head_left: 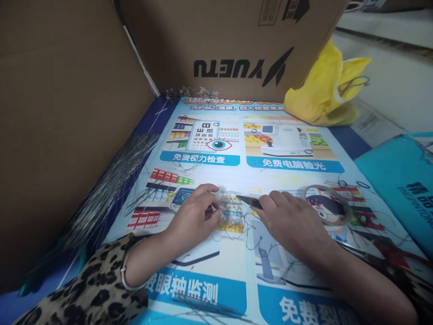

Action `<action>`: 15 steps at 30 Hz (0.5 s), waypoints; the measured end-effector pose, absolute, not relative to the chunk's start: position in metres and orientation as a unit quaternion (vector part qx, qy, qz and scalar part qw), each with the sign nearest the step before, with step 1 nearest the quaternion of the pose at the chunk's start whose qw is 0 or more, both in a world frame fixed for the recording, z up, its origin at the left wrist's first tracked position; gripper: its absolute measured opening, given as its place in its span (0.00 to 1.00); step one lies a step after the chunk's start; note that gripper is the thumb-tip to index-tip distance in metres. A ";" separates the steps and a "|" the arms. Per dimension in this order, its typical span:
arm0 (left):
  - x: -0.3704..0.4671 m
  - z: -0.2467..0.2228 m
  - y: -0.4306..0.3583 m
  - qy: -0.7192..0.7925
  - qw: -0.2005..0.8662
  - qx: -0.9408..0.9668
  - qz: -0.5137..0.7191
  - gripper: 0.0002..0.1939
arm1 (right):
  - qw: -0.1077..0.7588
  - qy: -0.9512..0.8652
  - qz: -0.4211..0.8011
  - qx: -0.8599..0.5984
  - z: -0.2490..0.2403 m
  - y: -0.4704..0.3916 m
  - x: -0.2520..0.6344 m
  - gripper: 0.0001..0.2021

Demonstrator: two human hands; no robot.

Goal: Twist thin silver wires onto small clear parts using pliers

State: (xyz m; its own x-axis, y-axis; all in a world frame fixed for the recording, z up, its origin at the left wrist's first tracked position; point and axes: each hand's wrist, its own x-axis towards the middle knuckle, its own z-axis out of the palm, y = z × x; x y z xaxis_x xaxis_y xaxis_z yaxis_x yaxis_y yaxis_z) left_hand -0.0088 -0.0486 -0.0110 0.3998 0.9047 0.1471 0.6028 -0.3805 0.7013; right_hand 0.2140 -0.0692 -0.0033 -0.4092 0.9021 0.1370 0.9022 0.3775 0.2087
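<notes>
My left hand pinches the left edge of a thin, looped wire piece, whose fine outline is hard to follow against the printed sheet. My right hand is wrapped round a pair of pliers. Their dark, narrow jaws point left, at the upper right part of the wire loops. Whether the jaw tips grip the wire I cannot tell. The handles are hidden in my palm. Just right of my right hand lies a roll of clear tape.
A bundle of straight wires lies along the left. Cardboard boxes wall off the back and left. A yellow bag stands at the back right, a turquoise packet at the right. Short wires lie near the front.
</notes>
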 end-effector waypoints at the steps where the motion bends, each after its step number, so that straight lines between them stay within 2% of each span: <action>1: -0.008 -0.011 -0.049 0.481 0.283 0.788 0.262 0.04 | -0.002 -0.830 -0.126 -0.543 -0.003 -0.069 0.214 0.06; 15: -0.008 -0.012 -0.051 0.481 0.258 0.792 0.275 0.04 | -0.005 -0.839 -0.127 -0.529 -0.006 -0.070 0.214 0.08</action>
